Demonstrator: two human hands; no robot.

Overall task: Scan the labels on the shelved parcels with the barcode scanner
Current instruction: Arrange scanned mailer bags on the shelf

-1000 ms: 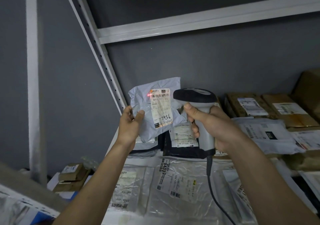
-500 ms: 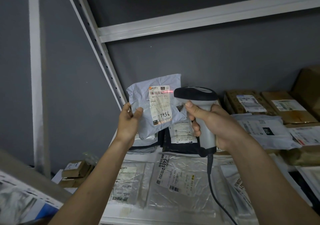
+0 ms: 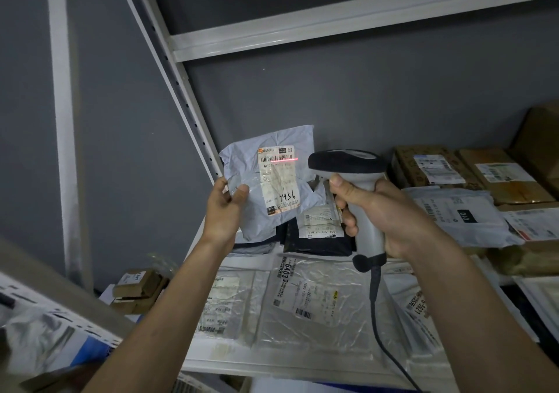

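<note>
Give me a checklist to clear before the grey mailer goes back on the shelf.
1. Left hand holds the grey mailer: ok.
2. Right hand grips the scanner: ok.
3. Label faces the scanner: ok.
4. Red line spans the whole barcode: not ok, it covers only the right part.
5. Scan registered: cannot tell.
6. Cable clear of the parcels: cannot tell.

Red scan line (image 3: pixel 284 159) moved right, onto barcode (image 3: pixel 276 159)

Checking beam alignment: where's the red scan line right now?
Head view, centre: the red scan line crosses the right part of the barcode atop the label on the grey parcel, just left of the scanner.
</note>
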